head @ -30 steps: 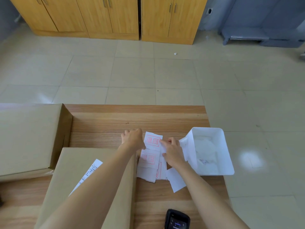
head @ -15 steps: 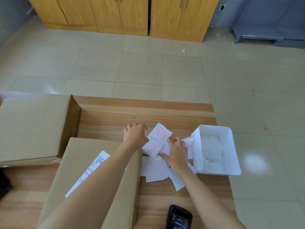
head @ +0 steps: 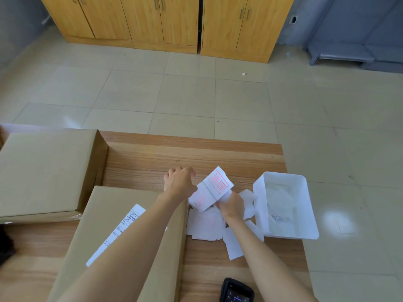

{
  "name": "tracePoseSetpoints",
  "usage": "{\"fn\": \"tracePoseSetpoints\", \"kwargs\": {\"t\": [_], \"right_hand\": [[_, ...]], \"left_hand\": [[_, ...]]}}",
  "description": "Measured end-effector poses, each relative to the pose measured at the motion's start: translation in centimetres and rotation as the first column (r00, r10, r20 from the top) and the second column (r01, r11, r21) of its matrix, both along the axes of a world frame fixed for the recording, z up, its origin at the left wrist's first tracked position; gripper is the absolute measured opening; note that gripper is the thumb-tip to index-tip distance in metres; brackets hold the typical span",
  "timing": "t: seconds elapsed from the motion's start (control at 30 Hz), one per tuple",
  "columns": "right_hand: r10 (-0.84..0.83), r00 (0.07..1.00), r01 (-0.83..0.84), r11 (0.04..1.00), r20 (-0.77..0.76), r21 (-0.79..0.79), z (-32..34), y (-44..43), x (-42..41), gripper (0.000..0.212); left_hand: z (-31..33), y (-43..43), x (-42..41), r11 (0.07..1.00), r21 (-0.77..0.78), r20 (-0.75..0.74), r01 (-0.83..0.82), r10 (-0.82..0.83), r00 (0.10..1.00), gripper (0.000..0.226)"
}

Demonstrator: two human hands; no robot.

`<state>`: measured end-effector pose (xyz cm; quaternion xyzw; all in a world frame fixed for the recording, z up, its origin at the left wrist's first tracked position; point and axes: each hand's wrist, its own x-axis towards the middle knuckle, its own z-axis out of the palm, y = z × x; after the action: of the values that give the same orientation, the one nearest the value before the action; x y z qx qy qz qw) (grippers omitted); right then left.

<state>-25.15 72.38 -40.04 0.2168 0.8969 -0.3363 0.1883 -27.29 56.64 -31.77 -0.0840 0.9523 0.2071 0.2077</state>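
A white strip of labels with red square stamps is lifted off the wooden table. My right hand grips its near right edge. My left hand sits at the strip's left end with curled fingers, and its hold on the paper is hidden behind the hand. Under them lies a loose pile of white label sheets. My left forearm crosses a flat cardboard box that bears a printed shipping label.
A white plastic tray with scraps inside stands at the table's right edge. A second, larger cardboard box sits at the left. A black handheld device lies at the near edge. Yellow wooden cabinets stand across the tiled floor.
The stamped strip went from lying flat on the pile to being raised and turned diagonally. My right hand went from pressing on it to gripping its edge.
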Motion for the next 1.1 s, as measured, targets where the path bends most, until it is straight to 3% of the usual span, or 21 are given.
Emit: {"fn": "tracePoseSetpoints", "kwargs": {"t": [0.07, 0.2, 0.3, 0.33, 0.4, 0.5, 0.57, 0.67, 0.77, 0.83, 0.93, 1.03, 1.1], "right_hand": [[0.013, 1.0, -0.013, 1.0, 0.007, -0.018, 0.6, 0.5, 0.2, 0.011], [0.088, 0.996, -0.087, 0.992, -0.004, 0.088, 2.7, 2.4, -0.6, 0.044], [0.057, 0.998, -0.057, 0.996, 0.0, 0.064, 5.3, 3.7, -1.6, 0.028], [0.009, 1.0, -0.008, 1.0, -0.022, 0.024, 6.2, 4.2, -1.8, 0.018], [-0.094, 0.991, 0.084, 0.991, -0.092, -0.099, 7.8, 5.0, -2.0, 0.029], [-0.225, 0.97, 0.17, 0.904, -0.097, -0.392, 10.2, 5.8, -1.8, 0.023], [-0.221, 0.97, 0.142, 0.846, -0.096, -0.513, 12.5, 5.7, -1.2, 0.014], [-0.162, 0.969, 0.042, 0.85, -0.185, -0.525, 15.6, 5.1, 0.0, 0.017], [-0.159, 0.956, 0.002, 0.845, -0.247, -0.534, 17.8, 4.7, 1.6, 0.016], [-0.156, 0.958, -0.004, 0.83, -0.24, -0.557, 19.1, 4.5, 2.6, 0.019], [-0.165, 0.977, 0.048, 0.79, -0.137, -0.611, 20.3, 4.4, 3.6, 0.037], [-0.153, 0.988, 0.107, 0.641, 0.011, -0.76, 20.7, 4.2, 4.7, 0.029], [-0.184, 0.983, 0.095, 0.573, -0.014, -0.814, 20.4, 3.9, 5.0, 0.036]], "left_hand": [[0.2, -0.2, -0.1, 1.0, 0.002, 0.0, 0.005, -0.005, 1.0, 0.046], [0.8, -0.2, -0.4, 1.0, 0.006, 0.001, 0.008, -0.008, 1.0, 0.047], [1.8, 0.6, -0.4, 0.999, 0.043, 0.005, 0.022, -0.022, 1.0, 0.044], [2.2, 0.9, -0.4, 0.997, 0.063, 0.006, 0.038, -0.038, 0.999, 0.043], [3.0, 1.5, -0.5, 0.988, 0.137, -0.002, 0.067, -0.067, 0.998, 0.043], [4.9, 2.7, -0.4, 0.947, 0.311, -0.024, 0.082, -0.079, 0.997, 0.047], [6.4, 3.6, -0.2, 0.906, 0.417, -0.04, 0.071, -0.06, 0.997, 0.05], [8.4, 4.6, 0.5, 0.835, 0.548, -0.066, 0.051, -0.017, 0.998, 0.032], [9.6, 4.5, 1.3, 0.848, 0.527, -0.178, 0.051, 0.051, 0.983, 0.007], [10.4, 4.0, 2.1, 0.877, 0.477, -0.265, 0.063, 0.074, 0.961, 0.026], [11.6, 3.4, 3.4, 0.917, 0.382, -0.406, 0.114, 0.055, 0.912, 0.011], [12.0, 3.1, 4.4, 0.924, 0.345, -0.511, 0.163, 0.04, 0.859, 0.004], [12.0, 2.8, 4.9, 0.911, 0.378, -0.53, 0.163, 0.068, 0.845, 0.019]]}}
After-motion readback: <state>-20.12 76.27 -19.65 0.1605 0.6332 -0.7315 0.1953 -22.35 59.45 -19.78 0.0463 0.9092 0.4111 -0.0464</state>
